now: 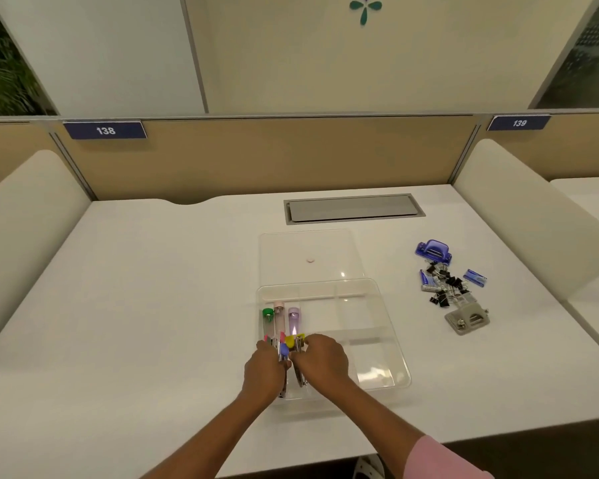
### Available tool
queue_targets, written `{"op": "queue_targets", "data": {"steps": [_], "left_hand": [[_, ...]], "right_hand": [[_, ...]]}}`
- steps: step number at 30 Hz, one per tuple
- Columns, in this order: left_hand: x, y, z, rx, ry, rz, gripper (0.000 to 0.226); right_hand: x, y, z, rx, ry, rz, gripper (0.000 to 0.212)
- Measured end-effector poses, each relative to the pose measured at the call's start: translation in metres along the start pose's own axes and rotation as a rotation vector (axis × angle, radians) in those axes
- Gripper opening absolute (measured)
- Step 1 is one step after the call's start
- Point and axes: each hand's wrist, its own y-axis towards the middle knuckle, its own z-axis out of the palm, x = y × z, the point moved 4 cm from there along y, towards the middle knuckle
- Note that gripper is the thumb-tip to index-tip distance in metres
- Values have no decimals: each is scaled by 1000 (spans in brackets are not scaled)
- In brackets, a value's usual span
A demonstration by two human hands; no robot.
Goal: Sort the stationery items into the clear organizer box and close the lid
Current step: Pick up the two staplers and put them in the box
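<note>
1. Right arm (381, 409): pink sleeve (441, 459) of plain fabric, its hem showing near the lower frame edge; the forearm below it is uncovered down to the wrist.
2. Left arm (215, 430): uncovered from the wrist to the frame edge.
3. Left hand (265, 371) and right hand (322, 357) are both bare, with short nails as far as can be seen.

Staplers (279, 324) crowd the box's (393, 328) left; right compartments free

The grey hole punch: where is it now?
In the head view, the grey hole punch lies on the desk, right of the clear organizer box, just nearer than the binder clips.
</note>
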Motion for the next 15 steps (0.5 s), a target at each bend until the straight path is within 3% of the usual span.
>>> {"op": "queue_targets", "data": {"steps": [3,6,8,15], "left_hand": [[2,-1,0,-6,-2,-2,35],[0,-2,0,4,34,2,32],[-2,-1,-1,20,63,15,31],[0,3,-1,63,107,6,29]], "right_hand": [[3,-4,7,-7,-83,-82,16],[5,-5,13,-24,-172,-160,28],[5,-4,17,-21,-223,-196,26],[0,2,24,-16,-199,-178,25]]}}
